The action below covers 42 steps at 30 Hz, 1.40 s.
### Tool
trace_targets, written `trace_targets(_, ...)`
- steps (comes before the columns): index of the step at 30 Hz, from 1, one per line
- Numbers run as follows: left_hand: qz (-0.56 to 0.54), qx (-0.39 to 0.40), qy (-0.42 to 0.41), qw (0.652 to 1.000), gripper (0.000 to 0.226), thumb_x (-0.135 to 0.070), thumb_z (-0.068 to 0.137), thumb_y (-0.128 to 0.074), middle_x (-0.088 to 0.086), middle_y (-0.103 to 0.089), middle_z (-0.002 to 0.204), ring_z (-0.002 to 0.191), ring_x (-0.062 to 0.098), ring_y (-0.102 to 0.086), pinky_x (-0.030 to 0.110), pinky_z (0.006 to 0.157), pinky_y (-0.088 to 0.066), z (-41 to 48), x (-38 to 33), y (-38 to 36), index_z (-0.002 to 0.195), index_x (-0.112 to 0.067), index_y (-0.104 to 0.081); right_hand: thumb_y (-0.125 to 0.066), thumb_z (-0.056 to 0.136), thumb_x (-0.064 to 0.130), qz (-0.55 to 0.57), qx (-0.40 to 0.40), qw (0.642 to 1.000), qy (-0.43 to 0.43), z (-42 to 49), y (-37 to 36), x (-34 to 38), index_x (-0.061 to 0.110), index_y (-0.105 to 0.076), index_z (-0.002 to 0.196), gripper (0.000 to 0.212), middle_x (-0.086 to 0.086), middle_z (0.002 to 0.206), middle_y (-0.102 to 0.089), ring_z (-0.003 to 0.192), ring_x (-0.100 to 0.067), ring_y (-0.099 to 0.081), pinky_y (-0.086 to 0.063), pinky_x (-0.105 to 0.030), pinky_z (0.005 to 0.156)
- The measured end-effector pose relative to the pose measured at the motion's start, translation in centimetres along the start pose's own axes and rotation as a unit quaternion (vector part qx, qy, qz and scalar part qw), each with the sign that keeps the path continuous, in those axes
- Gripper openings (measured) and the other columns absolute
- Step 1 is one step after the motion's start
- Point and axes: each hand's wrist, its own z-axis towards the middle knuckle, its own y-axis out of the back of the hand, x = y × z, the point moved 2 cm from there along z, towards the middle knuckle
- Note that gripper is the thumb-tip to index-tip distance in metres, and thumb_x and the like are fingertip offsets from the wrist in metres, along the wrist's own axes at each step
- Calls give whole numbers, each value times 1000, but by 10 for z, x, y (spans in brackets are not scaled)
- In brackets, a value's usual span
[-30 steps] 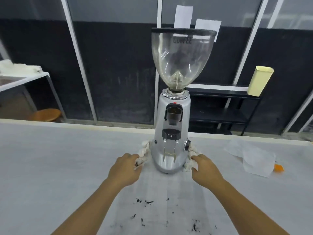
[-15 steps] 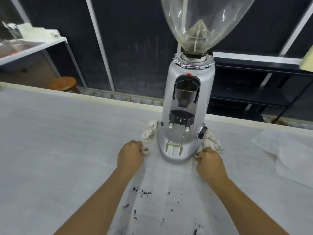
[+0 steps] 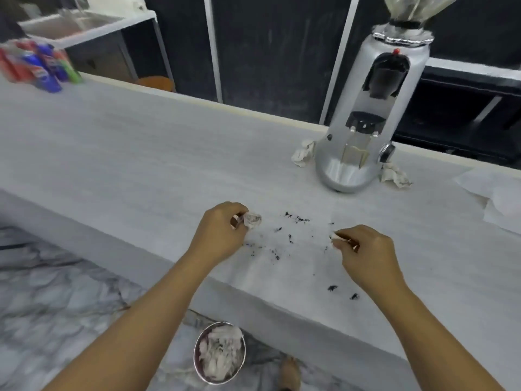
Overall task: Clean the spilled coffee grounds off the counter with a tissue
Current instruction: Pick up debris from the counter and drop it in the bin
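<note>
Bin (image 3: 220, 352) with used tissue on floor below desk (image 3: 127, 165); left hand (image 3: 222, 230) fingers pinching tissue wad (image 3: 252, 220), right hand (image 3: 363, 249) pinching scrap (image 3: 335, 237), both now pulled back from grinder (image 3: 366, 122) to flank coffee grounds (image 3: 290, 238); wiping seems about to start

Silver grinder (image 3: 366, 131) on counter; blurred bottles (image 3: 39, 66) far left.

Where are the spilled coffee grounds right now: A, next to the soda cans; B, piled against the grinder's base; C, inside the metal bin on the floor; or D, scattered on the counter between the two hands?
D: the coffee grounds lie scattered on the counter between the left hand and right hand, each pinching a bit of tissue.
</note>
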Motion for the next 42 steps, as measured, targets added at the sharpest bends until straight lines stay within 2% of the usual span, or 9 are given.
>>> trace_targets(7,-60,2,118,991,14,-12,85,-72,-13,-69,92,82,4,-66,14,67,-52,-173,81,70,92,-24,-70,-77,82,9,109,147,983,19,-129,-74,99,21,-77,90,15,15,86,-70,79,-2,-64,-46,-11,67)
trace_targets(12,-75,10,223,972,10,-21,89,-71,-15,-67,89,80,6,-64,19,62,-51,-259,171,40,87,-31,-69,-73,78,16,122,255,959,25,-191,-179,90,22,-78,90,14,17,85,-67,74,3,-62,-43,-6,65)
trace_targets(16,-69,40,294,952,8,-23,91,-67,-15,-65,91,82,6,-61,22,64,-50,-297,275,-43,92,-31,-68,-74,72,11,96,316,944,-15,-226,-309,21,21,-78,87,19,11,84,-71,75,-2,-66,-52,-19,66)
trace_targets(21,-54,83,346,933,6,-19,85,-63,-9,-62,82,73,7,-58,30,63,-50,-316,409,-186,86,-25,-65,-78,68,-7,4,370,929,-21,-271,-480,-84,15,-78,85,27,0,79,-73,71,-12,-65,-39,1,70)
trace_targets(25,-23,108,367,923,9,-16,80,-57,-5,-57,83,72,19,-57,31,59,-48,-320,507,-298,80,-25,-54,-72,74,-6,-36,387,921,-7,-299,-608,-170,10,-77,92,25,-5,84,-71,76,-24,-67,-51,-25,69)
trace_targets(28,-4,118,392,912,22,-17,80,-53,0,-60,100,87,26,-62,40,71,-55,-334,555,-360,100,-26,-58,-63,80,-3,-65,398,915,7,-314,-667,-219,8,-73,112,35,-11,105,-70,91,-30,-66,-52,-31,79)
trace_targets(31,1,88,424,902,46,-20,85,-55,0,-58,125,104,26,-62,42,80,-56,-350,575,-381,130,-32,-52,-61,80,-3,-61,394,917,6,-321,-685,-242,9,-71,116,39,-9,109,-68,93,-26,-64,-50,-28,80)
trace_targets(34,-26,69,449,890,58,-20,86,-60,-2,-52,137,117,23,-57,43,89,-54,-357,562,-367,141,-30,-43,-64,80,-4,-57,390,919,4,-322,-661,-239,10,-73,103,29,-4,97,-68,85,-21,-64,-49,-24,73)
trace_targets(42,-55,129,456,879,42,-27,92,-55,1,-61,131,109,20,-62,34,94,-50,-324,430,-222,133,-24,-57,-58,82,4,-71,467,880,-52,-263,-498,-110,19,-74,101,30,-3,89,-68,78,-18,-61,-51,-31,69)
